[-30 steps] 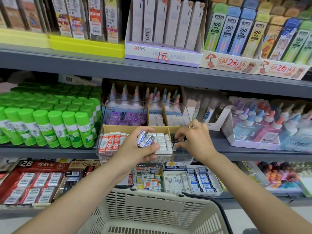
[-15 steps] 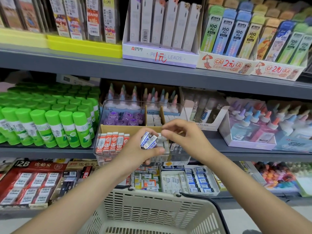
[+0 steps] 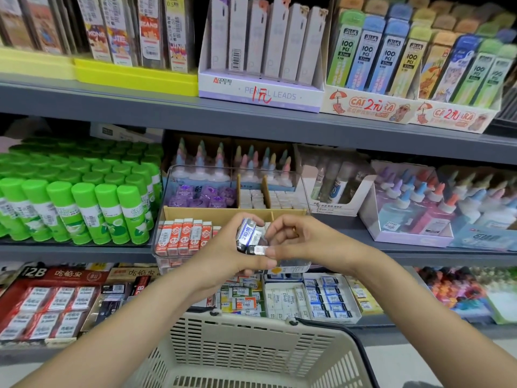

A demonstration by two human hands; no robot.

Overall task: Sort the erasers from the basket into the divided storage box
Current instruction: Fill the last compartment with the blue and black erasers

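The left hand [image 3: 223,257] grasps a bundle of blue-and-white wrapped erasers [image 3: 247,233]; the right hand [image 3: 305,242] pinches one black eraser [image 3: 258,250] before the clear divided plastic box [image 3: 165,219]

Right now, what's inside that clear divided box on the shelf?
The clear divided box holds red-and-white erasers front left, purple packets behind them, and white erasers at the back. Both hands cover the front right compartment.

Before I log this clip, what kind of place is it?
Most likely a stationery shop aisle. Grey shelves carry display cartons with handwritten prices, like the pencil leads box, beside rows of green glue sticks. A shopping basket sits below the person's hands.
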